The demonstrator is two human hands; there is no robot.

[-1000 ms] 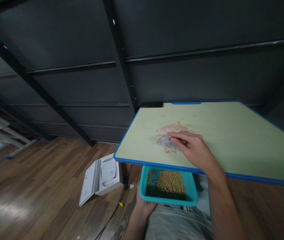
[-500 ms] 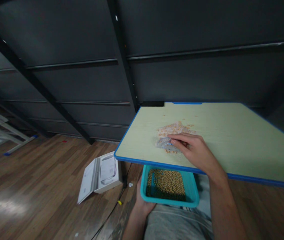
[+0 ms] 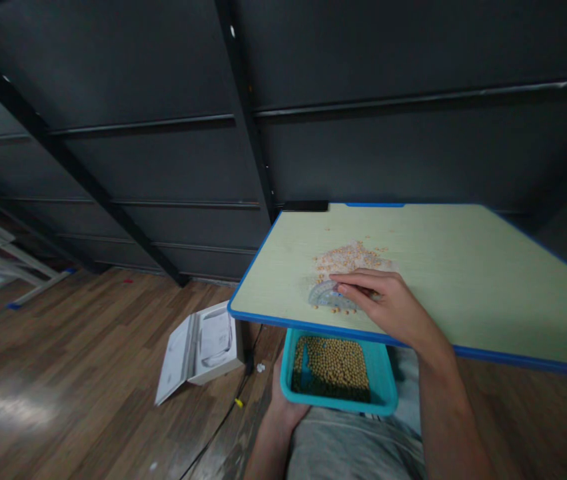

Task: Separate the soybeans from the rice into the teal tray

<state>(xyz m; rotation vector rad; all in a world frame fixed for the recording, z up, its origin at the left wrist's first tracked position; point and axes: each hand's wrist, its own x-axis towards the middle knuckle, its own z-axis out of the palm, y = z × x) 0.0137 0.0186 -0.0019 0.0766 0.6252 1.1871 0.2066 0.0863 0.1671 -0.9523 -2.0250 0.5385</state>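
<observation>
A: Right hand (image 3: 393, 307) status?
B: Flat, fingers pressed on a clear protractor (image 3: 330, 297) near the table (image 3: 488, 280) front edge. Beans (image 3: 348, 257) lie scattered just behind it.
A: Left hand (image 3: 283, 407)?
B: Gripping the teal tray (image 3: 386, 383) below the edge. The tray is part full; most loose beans remain on the table.
A: Any writing?
B: None legible.

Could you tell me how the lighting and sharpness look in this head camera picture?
Head view: dim overall, the dark wall nearly featureless; a soft glare patch on the wooden floor at lower left; straight edges of the table bow, wide-lens distortion; the right hand and beans are slightly soft.
</observation>
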